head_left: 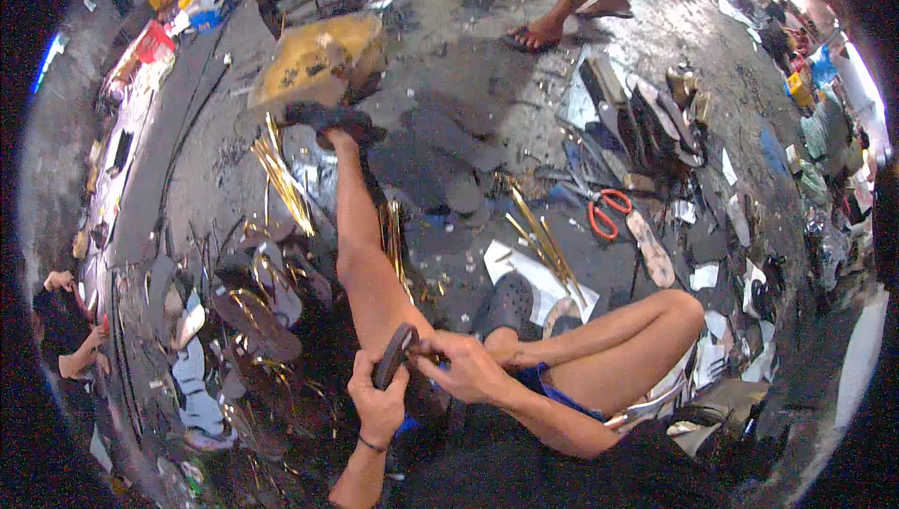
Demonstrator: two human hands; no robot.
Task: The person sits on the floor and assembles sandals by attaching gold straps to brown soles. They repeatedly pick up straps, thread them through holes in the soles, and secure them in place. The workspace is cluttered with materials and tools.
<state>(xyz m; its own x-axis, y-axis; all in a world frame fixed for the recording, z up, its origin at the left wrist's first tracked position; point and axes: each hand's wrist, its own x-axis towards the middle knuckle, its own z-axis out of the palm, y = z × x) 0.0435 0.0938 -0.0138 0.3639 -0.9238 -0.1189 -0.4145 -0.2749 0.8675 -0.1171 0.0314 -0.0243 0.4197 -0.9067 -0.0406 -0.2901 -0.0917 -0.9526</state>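
Note:
A dark, flat piece shaped like a sandal sole [395, 357] stands tilted up above my lap. My left hand [376, 406] grips it, thumb on one side and fingers on the other. Close against its right edge is my right hand [465, 368], fingers pinched together. Whatever lies between those fingertips is too small to make out. Several dark sandals [257, 317] with gold straps lie in a heap left of my stretched leg. Bundles of shiny gold strips [552, 251] rest on a white sheet [513, 270] beyond my bent leg.
Scissors with red-orange handles [609, 213] lie right of centre, beside a pale sole [650, 249]. A pile of dark soles [646, 116] sits farther back. A yellow sack [318, 55] lies beyond my foot. Another person stands in sandals [534, 39]; a co-worker's hand [89, 345] shows far left.

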